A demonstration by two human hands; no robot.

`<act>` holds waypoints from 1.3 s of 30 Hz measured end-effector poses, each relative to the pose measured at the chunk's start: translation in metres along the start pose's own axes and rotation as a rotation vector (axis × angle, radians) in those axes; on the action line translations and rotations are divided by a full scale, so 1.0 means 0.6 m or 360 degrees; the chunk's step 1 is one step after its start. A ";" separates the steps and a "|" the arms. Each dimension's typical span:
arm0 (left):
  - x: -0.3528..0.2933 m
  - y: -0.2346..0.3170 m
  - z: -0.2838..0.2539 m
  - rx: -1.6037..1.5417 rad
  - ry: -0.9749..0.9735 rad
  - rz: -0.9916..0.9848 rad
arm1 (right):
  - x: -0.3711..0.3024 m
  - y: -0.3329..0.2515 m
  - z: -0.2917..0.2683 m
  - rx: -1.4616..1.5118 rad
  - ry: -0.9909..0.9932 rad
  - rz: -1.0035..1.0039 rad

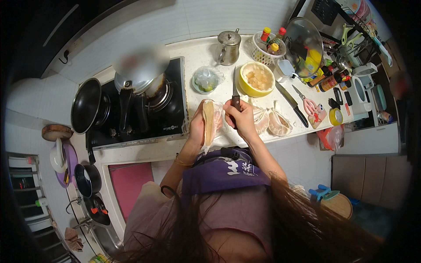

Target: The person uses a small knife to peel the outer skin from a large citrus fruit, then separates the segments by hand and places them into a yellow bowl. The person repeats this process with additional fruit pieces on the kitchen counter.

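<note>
My left hand (pixel 198 124) is wrapped round a pale pomelo wedge (pixel 210 125), its pinkish flesh partly showing on the side toward my right hand. My right hand (pixel 243 117) grips a knife (pixel 236 101) by its dark handle, the thin blade pointing away from me, beside the yellow bowl. Pale pomelo pieces (pixel 254 75) fill that yellow bowl (pixel 257 92). Just right of my right hand, more pomelo wedges (pixel 278 124) in whitish skin lie on the counter near its front edge.
Left of the counter space, a black gas stove (pixel 162 121) bears a lidded pot and a black pan (pixel 86 106). A clear-wrapped bowl (pixel 206 80), a metal pitcher (pixel 229 47), a large knife (pixel 294 105), scissors (pixel 308 105) and a bottle basket (pixel 262 53) stand or lie round the yellow bowl.
</note>
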State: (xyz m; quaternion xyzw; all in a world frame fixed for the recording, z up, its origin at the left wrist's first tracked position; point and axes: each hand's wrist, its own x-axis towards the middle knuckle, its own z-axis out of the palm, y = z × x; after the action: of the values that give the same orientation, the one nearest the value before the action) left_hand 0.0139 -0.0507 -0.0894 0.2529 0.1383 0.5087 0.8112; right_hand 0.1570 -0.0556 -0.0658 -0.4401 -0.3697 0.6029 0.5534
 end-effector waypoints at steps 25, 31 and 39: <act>0.012 -0.022 -0.021 0.0650 0.0305 0.0091 | 0.000 0.006 0.017 -0.0406 -0.0112 0.0032; 0.015 -0.034 -0.027 0.0615 0.0744 0.0170 | 0.014 0.057 0.003 -0.0282 0.0076 -0.0097; 0.018 -0.016 -0.024 0.0441 0.0762 0.0203 | 0.009 0.064 -0.013 -0.0422 0.0283 -0.0123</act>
State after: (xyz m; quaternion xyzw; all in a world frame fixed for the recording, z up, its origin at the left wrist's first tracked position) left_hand 0.0191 -0.0406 -0.1063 0.2422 0.3779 0.5804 0.6795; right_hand 0.1510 -0.0553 -0.1051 -0.5464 -0.4122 0.4858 0.5436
